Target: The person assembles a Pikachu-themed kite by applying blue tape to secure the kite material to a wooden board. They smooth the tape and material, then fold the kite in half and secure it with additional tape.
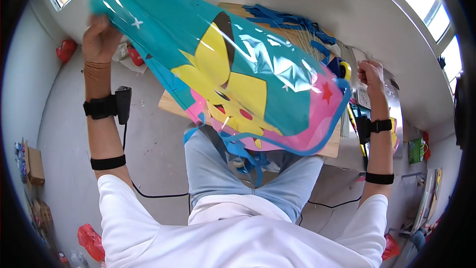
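Note:
A glossy plastic sheet (163, 25), teal and pink with a yellow cartoon figure and a blue-bound edge, spreads in the air above my lap. My left hand (100, 37) is closed on its upper left corner. On the other side my right hand (371, 73) is raised with its fingers curled, a little beyond the sheet's right end. Whatever lies inside those fingers, if anything, is hidden. Blue ribbon ends (250, 161) dangle below the sheet between my knees.
Behind the sheet is a wooden board (173, 106) bearing a heap of blue ribbon strips (282, 17). A yellow-and-blue round item (345, 71) sits near my right hand. A cardboard box (34, 166) stands by the left wall, and a red bag (90, 242) lies at lower left.

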`<state>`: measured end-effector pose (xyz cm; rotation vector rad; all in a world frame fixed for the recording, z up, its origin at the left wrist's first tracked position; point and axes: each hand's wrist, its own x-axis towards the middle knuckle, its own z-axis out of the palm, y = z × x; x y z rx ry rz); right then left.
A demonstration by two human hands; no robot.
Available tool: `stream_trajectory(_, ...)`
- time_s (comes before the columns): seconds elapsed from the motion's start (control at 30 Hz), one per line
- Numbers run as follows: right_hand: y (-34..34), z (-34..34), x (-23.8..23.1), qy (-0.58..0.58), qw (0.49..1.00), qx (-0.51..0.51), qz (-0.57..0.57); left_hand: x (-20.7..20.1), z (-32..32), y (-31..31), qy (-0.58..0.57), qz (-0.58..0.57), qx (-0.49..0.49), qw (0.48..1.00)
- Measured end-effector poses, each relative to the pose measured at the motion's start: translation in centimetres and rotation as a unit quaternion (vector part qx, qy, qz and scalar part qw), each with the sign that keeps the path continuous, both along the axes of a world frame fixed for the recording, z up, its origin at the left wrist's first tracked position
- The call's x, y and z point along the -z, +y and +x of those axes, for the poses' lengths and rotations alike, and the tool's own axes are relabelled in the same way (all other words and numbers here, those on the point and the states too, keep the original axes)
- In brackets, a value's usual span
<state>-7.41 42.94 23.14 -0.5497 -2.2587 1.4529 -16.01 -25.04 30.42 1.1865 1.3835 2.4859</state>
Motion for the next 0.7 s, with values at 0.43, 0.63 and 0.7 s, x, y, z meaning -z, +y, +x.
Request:
stream_trajectory(0.43, -35.5, 8.0, -3.2, 0.407, 0.714, -0.348, 0.450, -10.2, 7.1, 3.5, -0.037, -0.177, -0.445, 0.877)
stream_trajectory(0.63, -34.2, 3.9, -1.7, 0.300, 0.834, -0.267, 0.377, -9.2, 7.1, 5.1, 0.064, -0.402, -0.550, 0.729)
stream_trajectory(0.7, -36.0, 5.6, -2.6, 0.236, 0.868, -0.317, 0.302, -7.7, 6.6, 5.3, 0.034, -0.401, -0.518, 0.755)
